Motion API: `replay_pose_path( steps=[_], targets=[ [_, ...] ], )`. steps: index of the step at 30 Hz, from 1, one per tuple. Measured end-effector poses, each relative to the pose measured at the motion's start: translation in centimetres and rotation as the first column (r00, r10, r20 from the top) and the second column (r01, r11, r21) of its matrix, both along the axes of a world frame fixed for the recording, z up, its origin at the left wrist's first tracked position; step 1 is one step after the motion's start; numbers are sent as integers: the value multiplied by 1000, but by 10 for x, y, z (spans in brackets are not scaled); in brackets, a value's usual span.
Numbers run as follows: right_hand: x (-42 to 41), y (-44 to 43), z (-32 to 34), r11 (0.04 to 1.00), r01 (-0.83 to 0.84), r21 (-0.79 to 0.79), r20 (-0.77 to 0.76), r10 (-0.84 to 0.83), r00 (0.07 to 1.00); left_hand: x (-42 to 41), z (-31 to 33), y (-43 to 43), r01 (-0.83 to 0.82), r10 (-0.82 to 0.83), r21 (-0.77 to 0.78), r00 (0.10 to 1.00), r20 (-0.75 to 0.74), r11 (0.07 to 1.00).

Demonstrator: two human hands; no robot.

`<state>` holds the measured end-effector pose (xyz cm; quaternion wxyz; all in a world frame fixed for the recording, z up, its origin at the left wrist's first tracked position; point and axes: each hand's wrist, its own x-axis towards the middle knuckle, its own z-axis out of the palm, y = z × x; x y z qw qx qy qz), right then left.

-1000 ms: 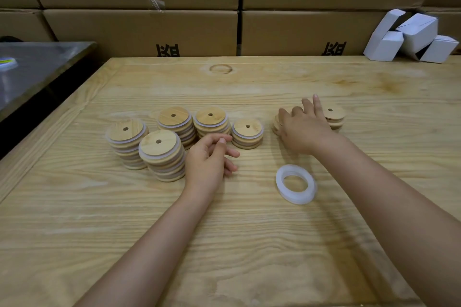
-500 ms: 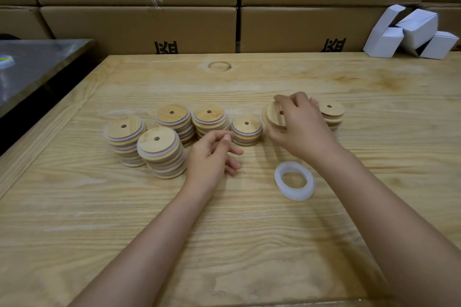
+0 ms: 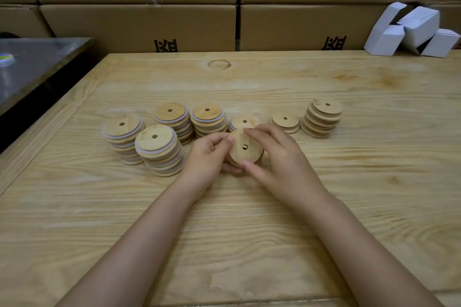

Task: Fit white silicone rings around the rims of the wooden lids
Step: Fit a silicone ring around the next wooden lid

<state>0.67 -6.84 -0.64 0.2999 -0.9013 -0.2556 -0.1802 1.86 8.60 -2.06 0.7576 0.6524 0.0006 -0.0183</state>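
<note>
A bare wooden lid (image 3: 245,148) with a small centre hole is held tilted just above the table between both hands. My left hand (image 3: 207,157) pinches its left edge with curled fingers. My right hand (image 3: 279,159) grips it from the right, with fingers over the top edge and the thumb at the bottom. Several stacks of lids with white rings (image 3: 157,152) stand to the left and behind. Two stacks of bare lids (image 3: 323,117) stand at the right. No loose white ring shows; my right arm covers that part of the table.
The wooden table (image 3: 249,232) runs to a wall of cardboard boxes (image 3: 139,25) at the back. White folded cartons (image 3: 411,30) lie at the back right. A dark metal surface (image 3: 32,65) sits beyond the table's left edge.
My right hand took a lid from the bare stack and brought it left and nearer. My left hand rose to pinch it. The white rings on the table are now hidden.
</note>
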Motion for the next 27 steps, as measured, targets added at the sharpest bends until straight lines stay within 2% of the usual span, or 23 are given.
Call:
replay_pose_path(
  steps=[4, 7, 10, 19, 23, 27],
  targets=[
    [5, -16, 2, 997, 74, -9, -49, -74, 996, 3, -1, 0, -57, 56, -20, 998, -25, 998],
    [10, -35, 5, 980, 110, -166, -221, -146, 964, 3, -1, -1, -62, 62, -1, 998, -23, 998],
    [14, -49, 5, 946, 61, -320, -392, -190, 900, 3, -1, -3, -56, 56, 18, 998, -23, 998],
    [16, -54, 4, 893, 183, -411, -218, -291, 932, 4, -2, -3, -46, 47, 28, 999, -24, 999],
    [14, -55, 8, 908, 253, -333, -149, -316, 937, 3, -2, -4, -48, 49, 39, 998, -24, 998],
    [15, -54, 9, 950, 216, -226, -150, -254, 956, 3, -1, -5, -28, 28, 19, 1000, -4, 999]
  ],
)
